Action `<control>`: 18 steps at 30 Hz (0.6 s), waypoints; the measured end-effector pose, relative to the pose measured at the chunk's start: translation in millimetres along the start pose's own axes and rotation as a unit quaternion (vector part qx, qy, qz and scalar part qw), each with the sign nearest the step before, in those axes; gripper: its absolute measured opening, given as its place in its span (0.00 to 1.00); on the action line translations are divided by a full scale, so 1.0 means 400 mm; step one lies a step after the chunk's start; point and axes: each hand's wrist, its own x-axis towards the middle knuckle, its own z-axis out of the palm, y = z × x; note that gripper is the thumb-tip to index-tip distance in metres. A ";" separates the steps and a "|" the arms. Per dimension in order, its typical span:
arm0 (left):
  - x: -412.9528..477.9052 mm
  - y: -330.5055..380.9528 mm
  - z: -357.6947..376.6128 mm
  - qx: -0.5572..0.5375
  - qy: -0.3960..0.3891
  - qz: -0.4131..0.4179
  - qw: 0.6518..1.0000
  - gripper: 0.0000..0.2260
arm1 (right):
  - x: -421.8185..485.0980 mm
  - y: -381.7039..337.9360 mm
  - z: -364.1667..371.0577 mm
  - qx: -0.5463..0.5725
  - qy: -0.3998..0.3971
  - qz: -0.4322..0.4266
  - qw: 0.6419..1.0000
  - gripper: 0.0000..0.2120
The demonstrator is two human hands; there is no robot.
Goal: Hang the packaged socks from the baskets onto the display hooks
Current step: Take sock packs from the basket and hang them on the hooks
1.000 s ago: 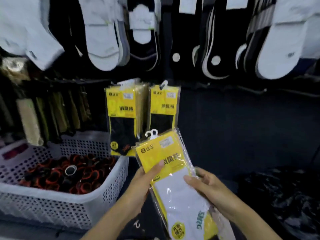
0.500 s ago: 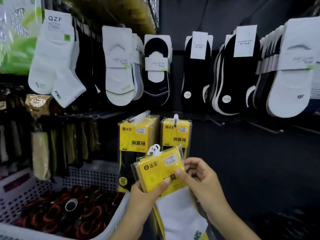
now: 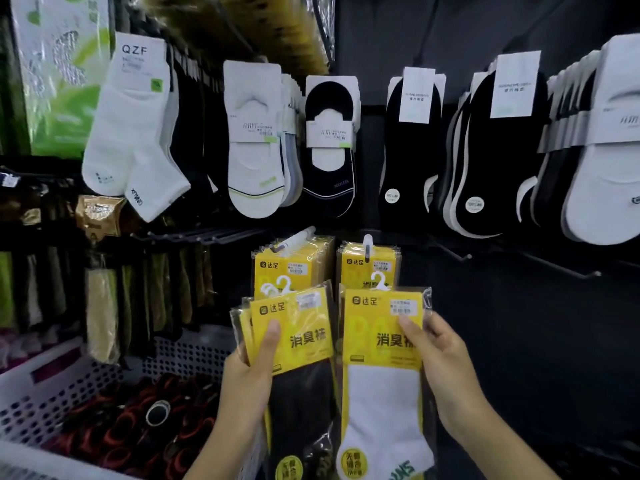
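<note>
My left hand (image 3: 249, 382) grips a small stack of yellow packs with black socks (image 3: 294, 341), thumb on the front. My right hand (image 3: 440, 362) holds a single yellow pack with a white sock (image 3: 381, 368), its white plastic hanger pointing up. Both are raised side by side just below two groups of the same yellow packs hanging on display hooks, a left group (image 3: 287, 265) and a right group (image 3: 370, 263). An empty hook (image 3: 453, 252) juts out to the right of them, with another hook (image 3: 568, 268) further right.
A white perforated basket (image 3: 62, 386) at lower left holds dark items with red-orange bands. Rows of white and black socks (image 3: 329, 147) hang above. Dark packaged goods (image 3: 104, 306) hang at left. The black panel at right is bare below the hooks.
The single stack held together has been split: my right hand now holds the white-sock pack apart from the black-sock packs in my left. Both hands rose toward the hooks.
</note>
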 end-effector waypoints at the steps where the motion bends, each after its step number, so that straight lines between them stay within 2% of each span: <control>1: 0.008 0.003 -0.009 0.006 0.006 0.014 1.000 0.17 | 0.008 -0.010 -0.001 -0.003 0.004 -0.008 1.000 0.07; 4: 0.023 0.006 -0.023 0.005 0.013 0.037 0.999 0.16 | 0.015 -0.027 0.003 -0.009 -0.014 -0.023 1.000 0.09; 8: 0.003 0.002 0.007 -0.022 -0.016 0.030 0.999 0.15 | -0.016 0.004 0.033 -0.006 -0.063 -0.011 0.998 0.12; 14: -0.020 -0.020 0.037 -0.065 -0.065 -0.005 0.996 0.16 | -0.063 0.068 0.053 0.012 -0.049 0.047 0.998 0.15; 18: -0.019 -0.022 0.029 -0.038 -0.094 0.019 0.995 0.16 | -0.068 0.043 0.028 -0.004 -0.068 0.046 0.997 0.20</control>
